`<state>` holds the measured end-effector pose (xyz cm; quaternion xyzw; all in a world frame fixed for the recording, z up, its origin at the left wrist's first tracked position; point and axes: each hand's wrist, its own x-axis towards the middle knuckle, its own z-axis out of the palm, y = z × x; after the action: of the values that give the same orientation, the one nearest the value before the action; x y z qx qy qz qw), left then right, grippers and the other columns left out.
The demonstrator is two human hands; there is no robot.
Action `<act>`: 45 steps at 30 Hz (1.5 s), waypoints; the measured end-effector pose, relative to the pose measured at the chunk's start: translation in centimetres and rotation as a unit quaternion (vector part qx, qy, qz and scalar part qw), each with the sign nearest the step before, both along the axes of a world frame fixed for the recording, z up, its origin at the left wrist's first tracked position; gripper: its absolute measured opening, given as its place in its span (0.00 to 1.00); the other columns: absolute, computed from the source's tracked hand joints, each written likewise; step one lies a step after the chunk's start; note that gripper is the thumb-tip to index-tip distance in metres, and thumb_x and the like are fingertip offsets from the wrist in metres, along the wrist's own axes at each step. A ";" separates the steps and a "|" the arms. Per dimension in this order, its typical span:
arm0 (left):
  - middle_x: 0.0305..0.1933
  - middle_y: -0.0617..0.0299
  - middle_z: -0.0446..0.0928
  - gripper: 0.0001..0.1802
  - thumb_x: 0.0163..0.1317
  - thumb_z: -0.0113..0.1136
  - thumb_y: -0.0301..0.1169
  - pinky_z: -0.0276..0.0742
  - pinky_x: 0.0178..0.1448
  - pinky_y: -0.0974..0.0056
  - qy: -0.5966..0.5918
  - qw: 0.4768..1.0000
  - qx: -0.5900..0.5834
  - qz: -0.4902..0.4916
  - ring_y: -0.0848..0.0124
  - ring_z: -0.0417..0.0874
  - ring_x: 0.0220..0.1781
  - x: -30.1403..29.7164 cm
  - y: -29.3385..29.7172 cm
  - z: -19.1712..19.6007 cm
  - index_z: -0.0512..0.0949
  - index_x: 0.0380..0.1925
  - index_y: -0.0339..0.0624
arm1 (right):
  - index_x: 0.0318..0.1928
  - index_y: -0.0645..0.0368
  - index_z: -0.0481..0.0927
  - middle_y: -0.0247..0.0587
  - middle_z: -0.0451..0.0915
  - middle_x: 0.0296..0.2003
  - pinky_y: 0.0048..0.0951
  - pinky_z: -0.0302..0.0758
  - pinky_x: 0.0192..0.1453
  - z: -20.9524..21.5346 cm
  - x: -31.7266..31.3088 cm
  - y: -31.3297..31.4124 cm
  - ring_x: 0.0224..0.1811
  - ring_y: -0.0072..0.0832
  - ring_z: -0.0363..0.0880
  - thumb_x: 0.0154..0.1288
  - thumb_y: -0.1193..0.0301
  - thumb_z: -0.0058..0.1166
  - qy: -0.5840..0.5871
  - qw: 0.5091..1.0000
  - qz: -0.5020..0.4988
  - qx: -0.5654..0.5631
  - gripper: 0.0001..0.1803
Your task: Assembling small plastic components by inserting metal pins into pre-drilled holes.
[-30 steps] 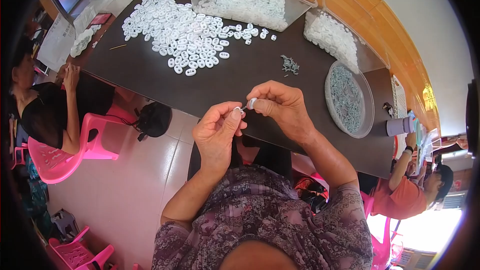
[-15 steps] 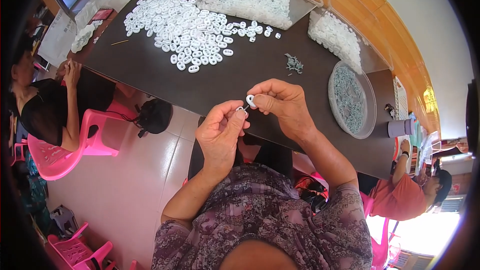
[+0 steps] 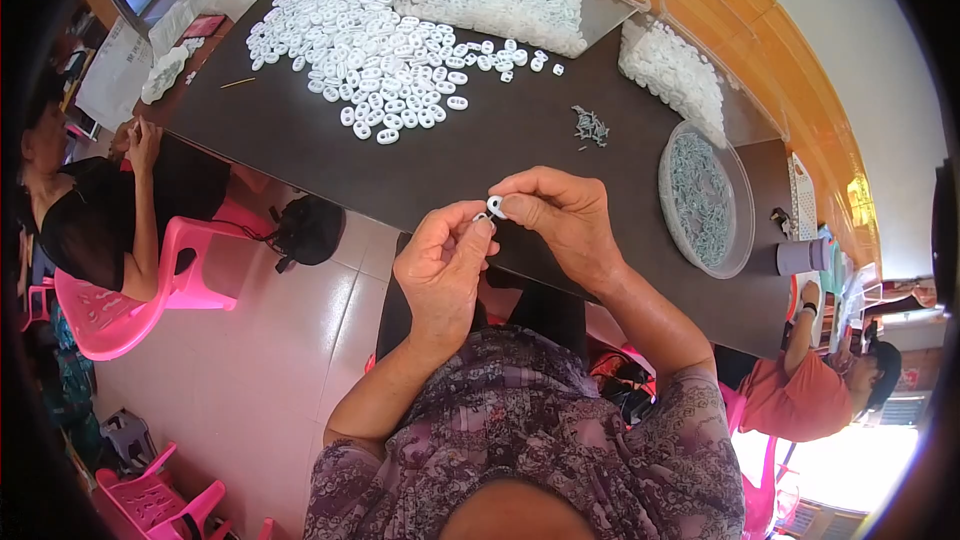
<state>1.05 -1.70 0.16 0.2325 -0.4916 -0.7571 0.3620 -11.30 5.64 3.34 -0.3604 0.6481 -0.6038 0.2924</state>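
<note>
Where the work is held: close before the patterned shirt (image 3: 520,390), above the near edge of the dark table (image 3: 300,150), likely for a short, steady view.
Right hand (image 3: 570,220): thumb and forefinger pinched on a white oval piece (image 3: 496,206), gripped toward one end, it seems, so a holed face shows.
Left hand (image 3: 435,275): thumb and forefinger clamped on a small white part (image 3: 483,221), mostly hidden by them; whether it touches the oval piece cannot be told.
Screw heap (image 3: 590,127): small grey-green, screw-like bits beyond the right hand, apparently set out within easy reach.
Round tray (image 3: 743,210): more such bits, to the right, its wall presumably keeping them from scattering.
Oval pile (image 3: 385,65): white two-holed pieces, spread ahead and leftward, perhaps for easy picking.
Clear bins: a wide bin (image 3: 612,22) and a second bin (image 3: 745,110) along the far side hold bulk white parts, probably clear of the elbows.
</note>
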 end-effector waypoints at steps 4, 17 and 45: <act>0.34 0.60 0.78 0.10 0.61 0.57 0.22 0.74 0.31 0.76 -0.011 1.000 -0.024 0.007 0.78 0.78 0.30 0.0 0.0 -0.1 0.76 0.43 0.30 | 0.38 0.66 0.82 0.32 0.80 0.32 0.18 0.72 0.39 0.0 0.1 0.1 0.33 0.15 0.75 0.61 0.80 0.54 0.090 0.996 -0.005 0.002 0.06; 0.33 0.60 0.78 0.14 0.62 0.56 0.21 0.75 0.31 0.74 0.020 1.000 0.012 0.021 0.77 0.78 0.30 -0.4 0.2 -0.1 0.74 0.47 0.30 | 0.42 0.65 0.79 0.33 0.78 0.33 0.19 0.72 0.41 -1.2 0.9 0.1 0.36 0.14 0.74 0.61 0.81 0.53 0.073 0.997 -0.006 -0.009 0.08; 0.39 0.57 0.79 0.12 0.64 0.54 0.23 0.77 0.42 0.73 0.096 0.988 0.121 0.014 0.76 0.79 0.36 -0.3 0.2 0.7 0.76 0.45 0.27 | 0.46 0.68 0.77 0.45 0.78 0.35 0.28 0.71 0.33 -1.6 2.0 -0.1 0.31 0.32 0.73 0.48 0.83 0.59 0.421 0.894 -0.059 -0.141 0.20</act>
<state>0.74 -1.45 0.90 0.2077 -0.3563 -0.8246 0.3872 -9.26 5.59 1.72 -0.5797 0.6386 -0.4965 -0.0981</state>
